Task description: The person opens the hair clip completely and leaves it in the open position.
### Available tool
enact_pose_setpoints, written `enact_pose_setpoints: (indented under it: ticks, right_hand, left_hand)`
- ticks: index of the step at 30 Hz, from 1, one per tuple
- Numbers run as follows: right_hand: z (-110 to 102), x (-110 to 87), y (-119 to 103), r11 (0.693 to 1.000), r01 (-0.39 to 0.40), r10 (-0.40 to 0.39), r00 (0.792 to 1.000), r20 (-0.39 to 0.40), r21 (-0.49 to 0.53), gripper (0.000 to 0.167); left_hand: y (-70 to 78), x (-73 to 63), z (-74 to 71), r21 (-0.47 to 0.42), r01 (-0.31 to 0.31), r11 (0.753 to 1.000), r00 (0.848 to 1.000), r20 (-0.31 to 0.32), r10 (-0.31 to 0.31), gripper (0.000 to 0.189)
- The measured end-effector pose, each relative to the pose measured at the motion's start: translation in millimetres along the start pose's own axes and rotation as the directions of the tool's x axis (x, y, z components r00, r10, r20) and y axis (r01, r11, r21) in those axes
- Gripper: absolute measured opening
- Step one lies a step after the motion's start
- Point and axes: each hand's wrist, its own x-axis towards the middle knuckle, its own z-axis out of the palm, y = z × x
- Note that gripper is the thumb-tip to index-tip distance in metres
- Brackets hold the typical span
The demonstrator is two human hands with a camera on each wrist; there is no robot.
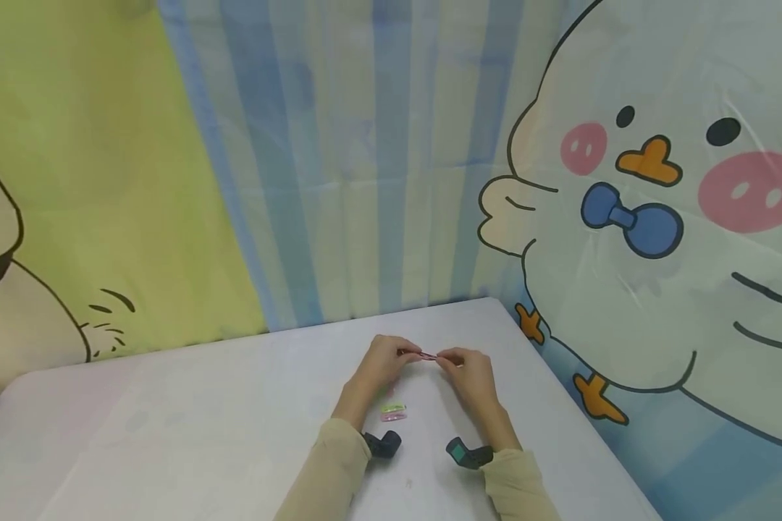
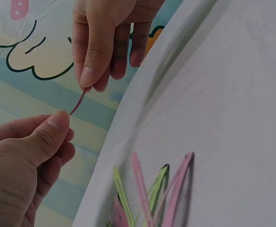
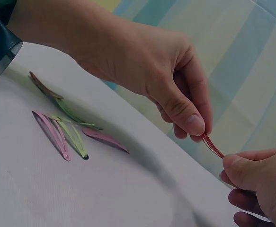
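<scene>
**You're pinching 1 slim, curved, glossy red hair clip (image 1: 428, 356)**

Your left hand (image 1: 386, 358) and right hand (image 1: 471, 370) are gripping its 2 ends, holding it above the white table (image 1: 234, 420) toward the far right corner. Slim pink hair clips (image 1: 394, 417) and light-green hair clips (image 1: 393, 408) are lying nearer you.

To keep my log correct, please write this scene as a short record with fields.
Surface: white table
Left grip: pinches one end of a thin red clip
Right grip: pinches the opposite end
Red clip height: raised above the table
On table: pink clip close beside green clip, more clips near them
Backdrop: blue-striped cloth, large cartoon bird at right
</scene>
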Motion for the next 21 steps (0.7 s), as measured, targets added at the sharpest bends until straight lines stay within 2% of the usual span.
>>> enact_pose_setpoints:
  ticks: [9,14,21]
  right_hand:
    - [-1,-0.1,-7,0.993,-0.066,0.061,0.997,0.052,0.096,0.011]
    - [-4,-3.5,-17,0.985,-0.072,0.06,0.995,0.085,0.156,0.016]
    - [-4,-6.9,-27,0.937,-0.171,0.135,0.982,0.135,0.305,0.02]
  left_hand:
    - [9.0,-9.0,-13.8,0.016,-0.026,1.0,0.999,-0.046,0.027,0.014]
    - [12.2,-12.7,-19.7,0.012,-0.029,1.0,0.997,-0.071,0.03,0.015]
    - [16.6,-23.1,-27.7,-0.003,0.006,1.0,0.998,-0.059,-0.006,0.015]
